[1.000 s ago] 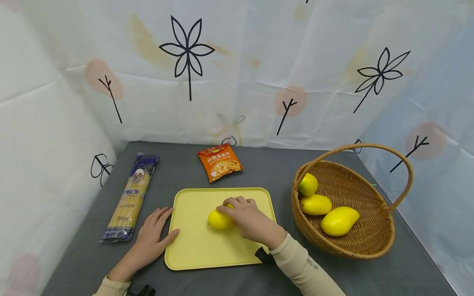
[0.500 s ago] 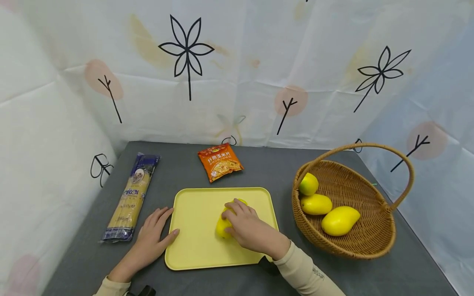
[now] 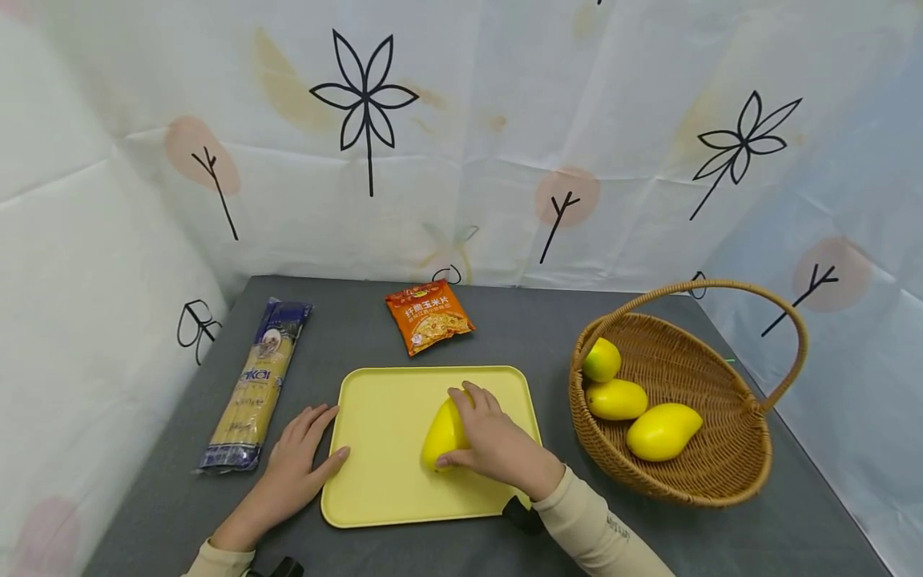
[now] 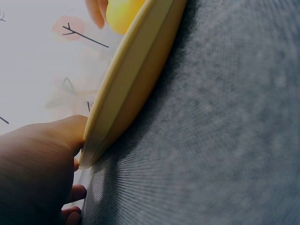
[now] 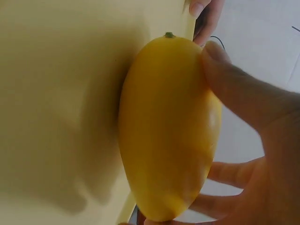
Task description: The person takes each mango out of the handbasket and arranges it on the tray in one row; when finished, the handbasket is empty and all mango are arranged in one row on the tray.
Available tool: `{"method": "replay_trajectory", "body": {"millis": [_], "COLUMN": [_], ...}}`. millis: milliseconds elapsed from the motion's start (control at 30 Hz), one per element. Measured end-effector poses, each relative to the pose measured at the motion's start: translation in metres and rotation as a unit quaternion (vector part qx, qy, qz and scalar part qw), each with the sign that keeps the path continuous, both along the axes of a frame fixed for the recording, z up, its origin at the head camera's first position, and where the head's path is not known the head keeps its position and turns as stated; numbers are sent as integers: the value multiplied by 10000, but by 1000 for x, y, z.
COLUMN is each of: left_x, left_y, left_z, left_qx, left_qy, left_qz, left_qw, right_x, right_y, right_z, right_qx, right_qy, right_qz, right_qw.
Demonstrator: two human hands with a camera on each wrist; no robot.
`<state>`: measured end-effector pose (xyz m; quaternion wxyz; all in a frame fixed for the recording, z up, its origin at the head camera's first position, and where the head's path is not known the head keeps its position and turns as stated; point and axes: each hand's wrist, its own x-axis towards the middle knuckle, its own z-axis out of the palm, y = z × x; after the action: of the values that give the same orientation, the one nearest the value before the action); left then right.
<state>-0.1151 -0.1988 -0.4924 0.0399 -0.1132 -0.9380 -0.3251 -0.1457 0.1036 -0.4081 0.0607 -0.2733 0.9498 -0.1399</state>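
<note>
On the yellow tray is a yellow mango, with my right hand over its right side. The right wrist view shows the mango close up, a small green stem at one end. Thumb and fingers of my right hand curve round it, gripping it. My left hand lies at the tray's left edge with its fingers spread, thumb on the rim. In the left wrist view, the thumb of my left hand touches the tray's rim.
To the right stands a wicker basket with a tall handle. It holds two yellow mangoes and a greenish-yellow round fruit. A pasta packet lies at left, and an orange snack bag behind the tray.
The mango has turned on the tray and shifted slightly right. My right hand has moved right with it and changed its hold, the thumb now nearer the front end. My left hand has stayed put.
</note>
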Motion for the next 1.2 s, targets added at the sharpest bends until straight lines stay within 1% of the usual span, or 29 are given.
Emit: {"method": "replay_trajectory", "body": {"millis": [100, 267, 367, 467, 600, 733, 867, 1033, 1200], "left_x": [1, 2, 3, 4, 4, 4, 3, 2, 1], "left_y": [-1, -3, -3, -3, -2, 0, 2, 2, 0], "left_z": [-1, -4, -6, -6, -5, -6, -8, -9, -6], "left_qx": [9, 31, 35, 32, 38, 21, 15, 17, 16], "left_qy": [-47, -45, -2, -14, -57, -106, -115, -68, -84], "left_qz": [19, 32, 38, 58, 77, 62, 41, 32, 54], "left_qw": [10000, 10000, 10000, 10000, 9999, 9999, 9999, 10000, 9999], "right_x": [-4, -13, -22, -32, -44, -53, -61, -67, -69], "right_y": [-6, -26, -41, -57, -75, -90, -99, -104, -104], "right_z": [4, 14, 17, 19, 20, 18, 11, 5, 7], "right_qx": [-69, -79, 9, 182, 352, 435, 523, 524, 621], "right_qy": [56, -142, -138, -16, -66, -401, -669, -848, -767], "right_qz": [299, 768, 1083, 1397, 1690, 1728, 1758, 1866, 1645], "right_qw": [9995, 9969, 9940, 9900, 9850, 9832, 9808, 9774, 9814]}}
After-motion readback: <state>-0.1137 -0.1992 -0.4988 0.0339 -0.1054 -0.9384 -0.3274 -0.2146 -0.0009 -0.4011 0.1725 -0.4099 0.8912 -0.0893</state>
